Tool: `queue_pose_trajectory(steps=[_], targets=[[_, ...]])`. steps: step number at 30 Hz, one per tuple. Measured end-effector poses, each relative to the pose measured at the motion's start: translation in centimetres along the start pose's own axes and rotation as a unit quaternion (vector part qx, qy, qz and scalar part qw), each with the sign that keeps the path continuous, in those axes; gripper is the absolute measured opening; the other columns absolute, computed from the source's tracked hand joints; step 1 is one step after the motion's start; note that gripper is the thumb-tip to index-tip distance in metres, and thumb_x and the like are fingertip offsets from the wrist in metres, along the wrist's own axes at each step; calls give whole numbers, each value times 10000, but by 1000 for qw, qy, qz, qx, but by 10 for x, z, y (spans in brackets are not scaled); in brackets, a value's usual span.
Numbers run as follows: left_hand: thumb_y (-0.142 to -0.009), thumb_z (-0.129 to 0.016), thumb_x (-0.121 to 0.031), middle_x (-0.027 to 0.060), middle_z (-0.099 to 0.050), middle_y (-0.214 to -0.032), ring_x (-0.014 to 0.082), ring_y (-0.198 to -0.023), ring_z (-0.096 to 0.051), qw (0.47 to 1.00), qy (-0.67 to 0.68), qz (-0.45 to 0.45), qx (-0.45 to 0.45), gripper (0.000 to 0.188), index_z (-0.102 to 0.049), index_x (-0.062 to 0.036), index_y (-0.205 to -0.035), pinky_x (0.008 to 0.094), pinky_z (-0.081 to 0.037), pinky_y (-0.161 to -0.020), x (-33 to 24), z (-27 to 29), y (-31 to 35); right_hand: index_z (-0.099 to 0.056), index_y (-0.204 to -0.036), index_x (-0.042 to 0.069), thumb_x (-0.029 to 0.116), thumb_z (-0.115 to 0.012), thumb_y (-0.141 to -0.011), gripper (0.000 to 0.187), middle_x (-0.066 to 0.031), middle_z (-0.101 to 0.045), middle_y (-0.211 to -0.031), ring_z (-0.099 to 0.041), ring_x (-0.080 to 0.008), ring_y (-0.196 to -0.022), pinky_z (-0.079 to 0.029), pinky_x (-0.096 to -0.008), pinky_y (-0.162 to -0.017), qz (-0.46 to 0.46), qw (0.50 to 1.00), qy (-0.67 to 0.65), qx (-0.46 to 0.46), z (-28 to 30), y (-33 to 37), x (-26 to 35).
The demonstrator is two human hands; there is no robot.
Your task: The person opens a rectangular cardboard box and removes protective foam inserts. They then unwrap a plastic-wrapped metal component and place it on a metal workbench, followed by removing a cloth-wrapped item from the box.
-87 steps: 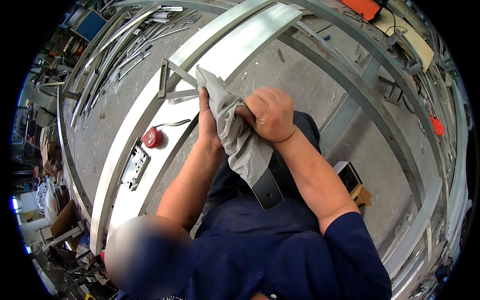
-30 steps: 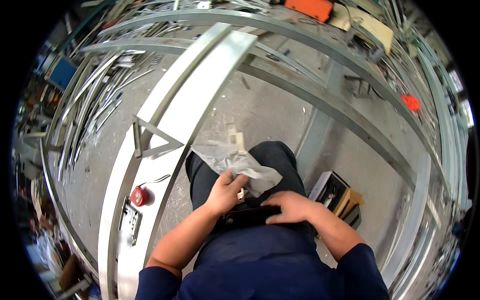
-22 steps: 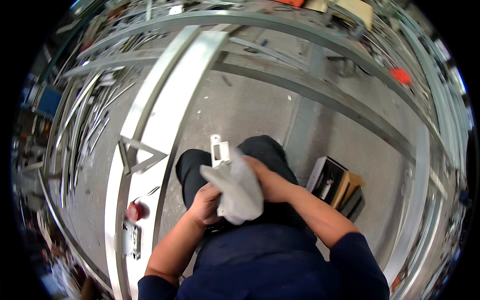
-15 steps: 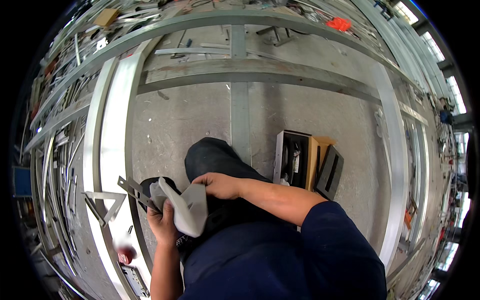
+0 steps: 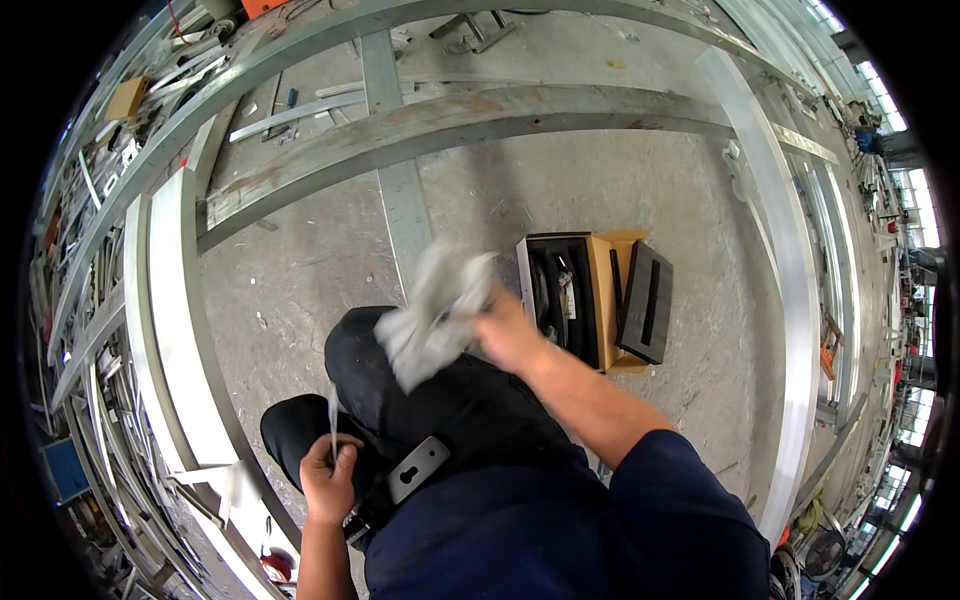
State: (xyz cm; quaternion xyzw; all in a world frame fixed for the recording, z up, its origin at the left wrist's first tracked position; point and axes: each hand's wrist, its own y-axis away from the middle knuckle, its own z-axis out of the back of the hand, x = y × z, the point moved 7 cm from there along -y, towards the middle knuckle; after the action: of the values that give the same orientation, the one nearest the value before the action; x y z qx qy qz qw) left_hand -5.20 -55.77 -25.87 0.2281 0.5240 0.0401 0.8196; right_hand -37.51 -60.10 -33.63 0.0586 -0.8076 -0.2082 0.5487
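My left hand (image 5: 328,478) is closed around a thin, light metal plate (image 5: 334,415), seen nearly edge-on over my lap. In my right hand (image 5: 507,325) is a crumpled white foam sheet (image 5: 435,310), blurred by motion, held out above my right knee. The fingers of that hand are partly smeared. A flat metal plate with a keyhole-shaped slot (image 5: 420,468) lies on my lap, between my left hand and my dark shirt. Whether it joins the piece in my left hand, I cannot tell.
An open box (image 5: 558,240) with black parts inside stands on the floor to the right, a black slotted tray (image 5: 645,305) leaning at its side. Metal beams (image 5: 470,120) frame the space ahead and on both sides. A pale angled bracket (image 5: 228,490) sits on the left beam.
My right hand has pulled the white foam sheet away from the metal piece, forward and to the right. The left hand has kept the metal. The view has shifted.
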Motion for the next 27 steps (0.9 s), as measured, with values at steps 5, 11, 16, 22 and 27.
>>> queue_pose_trajectory(steps=[5,11,16,22,27], targets=[[-911,-708,-106,16,-628,-687,80,-641,-525,989,-75,56,114,113,-675,2,-896,272,-439,-598,10,-25,-11,-602,-1258,-34,175,-738,-761,556,-211,-707,-1066,-685,-318,-956,-529,-392,-843,-41,893,271,-357,242,-53,-65],[-863,-760,-140,86,-550,-605,140,-540,-499,985,-95,71,129,171,-670,3,-889,303,-422,-543,6,-28,-31,-625,-1220,1,94,-670,-785,447,-185,-693,-1113,-681,-322,-973,-525,-407,-847,-13,789,234,-568,370,-67,-94],[-854,-763,-122,61,-565,-610,122,-552,-505,982,-50,134,126,161,-667,4,-883,297,-425,-548,22,-23,-47,-684,-1153,-35,25,-596,-809,360,-128,-706,-1076,-678,-253,-944,-510,-372,-783,16,782,116,-613,389,-114,-110],[-858,-751,-103,33,-593,-640,108,-588,-540,975,-40,173,133,128,-669,-6,-873,272,-444,-581,17,-22,-66,-679,-1218,11,98,-606,-834,400,-238,-604,-1276,-620,-378,-1106,-500,-428,-919,-111,723,517,-445,398,-144,-139],[-855,-746,-101,39,-610,-658,117,-604,-566,965,-4,225,135,127,-662,-5,-863,271,-458,-598,22,-25,-73,-611,-1303,35,431,-570,-897,568,-260,-555,-1340,-553,-430,-1213,-461,-476,-984,-232,737,562,-294,378,-159,-176]])
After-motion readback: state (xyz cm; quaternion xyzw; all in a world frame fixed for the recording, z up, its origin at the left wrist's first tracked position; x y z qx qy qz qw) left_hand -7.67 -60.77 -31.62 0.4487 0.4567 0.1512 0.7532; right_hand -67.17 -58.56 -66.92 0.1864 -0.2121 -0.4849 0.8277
